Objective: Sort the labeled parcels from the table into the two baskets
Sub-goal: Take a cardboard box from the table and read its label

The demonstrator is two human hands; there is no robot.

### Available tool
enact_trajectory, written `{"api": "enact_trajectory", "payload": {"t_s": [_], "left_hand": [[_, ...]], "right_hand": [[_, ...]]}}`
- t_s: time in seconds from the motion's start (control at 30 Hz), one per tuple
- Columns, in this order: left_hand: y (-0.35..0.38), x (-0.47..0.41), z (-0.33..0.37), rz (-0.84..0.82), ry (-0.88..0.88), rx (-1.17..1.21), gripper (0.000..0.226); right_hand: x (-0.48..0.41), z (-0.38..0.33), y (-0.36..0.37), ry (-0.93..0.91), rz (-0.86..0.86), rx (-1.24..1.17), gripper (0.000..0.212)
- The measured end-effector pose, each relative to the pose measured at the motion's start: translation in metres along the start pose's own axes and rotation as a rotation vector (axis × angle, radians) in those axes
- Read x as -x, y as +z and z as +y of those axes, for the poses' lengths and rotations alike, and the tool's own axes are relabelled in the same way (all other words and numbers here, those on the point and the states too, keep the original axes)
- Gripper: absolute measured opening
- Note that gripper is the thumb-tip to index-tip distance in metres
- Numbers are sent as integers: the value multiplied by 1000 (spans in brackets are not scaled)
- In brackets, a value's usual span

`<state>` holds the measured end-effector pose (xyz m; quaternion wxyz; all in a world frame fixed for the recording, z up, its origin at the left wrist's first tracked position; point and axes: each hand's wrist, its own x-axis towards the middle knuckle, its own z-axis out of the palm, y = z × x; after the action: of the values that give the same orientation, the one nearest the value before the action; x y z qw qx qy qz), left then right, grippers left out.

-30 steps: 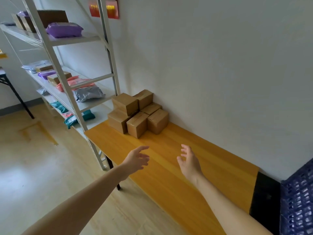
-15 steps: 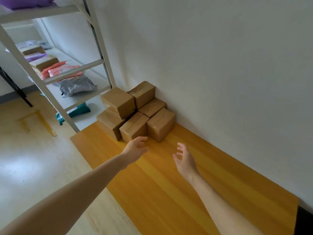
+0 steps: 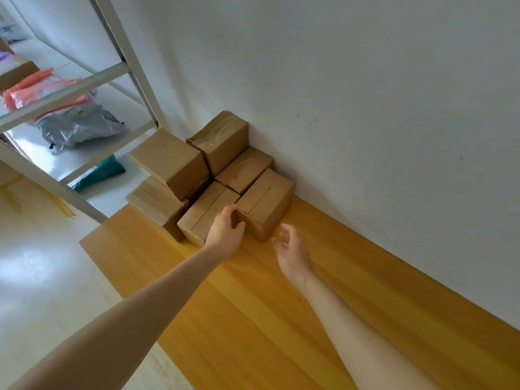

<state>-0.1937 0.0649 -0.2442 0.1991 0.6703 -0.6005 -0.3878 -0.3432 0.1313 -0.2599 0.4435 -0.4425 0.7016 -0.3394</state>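
Parcels [image 3: 233, 173] stacked at counter's [image 3: 281, 333] far end, against wall [image 3: 365, 108]. Left hand [image 3: 225, 235] curls at front parcel's [image 3: 201, 218] corner, grip unclear. Right hand [image 3: 292, 251] spread, empty, beside neighbour parcel [image 3: 267, 201]. Risk: tight packing, so pull may drag neighbours or tip upper parcel [image 3: 171, 161].

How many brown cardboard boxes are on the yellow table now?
6. At the left, upper box on lower box; at the back, raised taped box; by the wall, low box; in front, middle box and right box. Others may hide underneath.
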Motion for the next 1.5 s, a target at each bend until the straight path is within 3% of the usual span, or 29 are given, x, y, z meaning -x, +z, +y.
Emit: {"api": "enact_trajectory", "payload": {"t_s": [0.37,0.67,0.93,1.03,1.13,1.5], "left_hand": [[10,-49,3,-39,-21,2,48],[13,-62,11,-283,-75,145,34],[6,-47,16,-449,112,192,36],[-1,-37,22,-508,197,174,54],[-12,-24,34,-539,285,162,64],[-48,82,67,-528,575,185,69]], "right_hand": [[-49,-18,18,89,73,-28,60],[-59,-28,25,199,260,-129,62],[-41,-41,24,281,409,-291,69],[-26,-47,19,283,469,-355,58],[-7,-55,9,284,520,-403,63],[102,-92,-21,101,699,-509,78]]}}
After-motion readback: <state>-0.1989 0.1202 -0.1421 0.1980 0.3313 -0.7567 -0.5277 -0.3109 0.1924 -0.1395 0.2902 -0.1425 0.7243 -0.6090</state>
